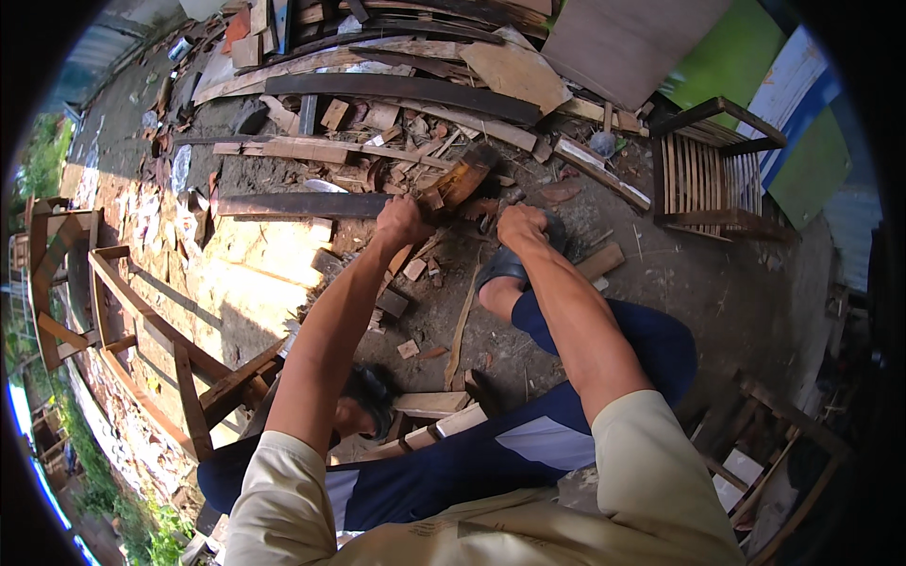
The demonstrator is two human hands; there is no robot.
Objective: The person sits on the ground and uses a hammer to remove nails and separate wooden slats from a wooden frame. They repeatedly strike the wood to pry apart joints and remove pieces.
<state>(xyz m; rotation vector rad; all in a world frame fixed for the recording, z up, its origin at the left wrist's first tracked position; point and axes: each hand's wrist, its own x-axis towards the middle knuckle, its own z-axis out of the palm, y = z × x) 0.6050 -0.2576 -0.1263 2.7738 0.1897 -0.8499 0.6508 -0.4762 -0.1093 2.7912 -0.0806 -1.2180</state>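
My left hand [401,223] is closed at the right end of a long dark wooden plank [302,206]. Just beyond its knuckles, a thick orange-brown wood block [462,179] with a dark top end stands tilted up to the right. My right hand [521,224] is a closed fist beside my sandalled foot [547,236]; what it holds is mostly hidden. Between both hands lies a small rusty-brown piece [481,208], too unclear to name. Both arms reach forward from my lap.
Loose boards and scraps [406,94] pile up ahead. A slatted wooden frame [708,174] stands at right, near leaning green panels [727,61]. At left are wooden chair-like frames [142,311]. Short timbers [434,404] lie by my legs, wood chips over the dirt floor [510,349].
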